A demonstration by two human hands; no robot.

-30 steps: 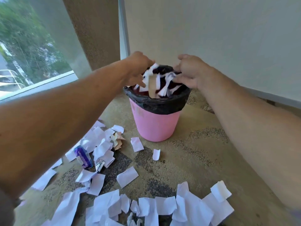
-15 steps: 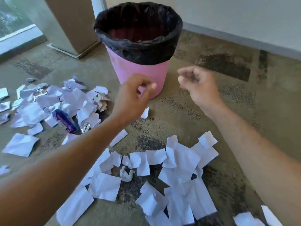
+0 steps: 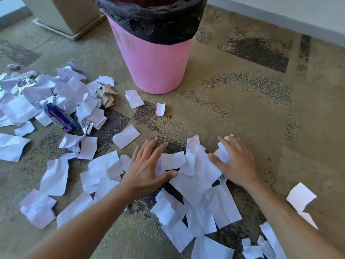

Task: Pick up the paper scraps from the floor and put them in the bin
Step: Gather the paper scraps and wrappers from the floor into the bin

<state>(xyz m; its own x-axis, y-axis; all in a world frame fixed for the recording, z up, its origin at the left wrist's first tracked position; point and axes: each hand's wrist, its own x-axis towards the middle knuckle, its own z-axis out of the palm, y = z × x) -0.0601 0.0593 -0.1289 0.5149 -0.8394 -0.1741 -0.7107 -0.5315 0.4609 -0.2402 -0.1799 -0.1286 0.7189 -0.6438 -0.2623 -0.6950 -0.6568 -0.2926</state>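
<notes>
Head view: both hands down on the carpeted floor (image 3: 233, 113), working the nearest heap of paper scraps (image 3: 196, 176). Left hand (image 3: 147, 169) lies flat, fingers spread & straight, pressing on scraps; looks like it's raking them inward. Right hand (image 3: 237, 163) has fingers bent round a crumpled white piece (image 3: 222, 154) at the heap's edge, prob. bunching it toward the left so both can scoop one load. Pink bin (image 3: 155, 64) w/ black liner (image 3: 155, 23) stands upright just beyond, near enough for a short lift. Bigger scatter sits to the left w/ a purple wrapper (image 3: 59, 118) & foil bit (image 3: 87, 126) mixed in. Lots still on the floor, so job's far from done.
</notes>
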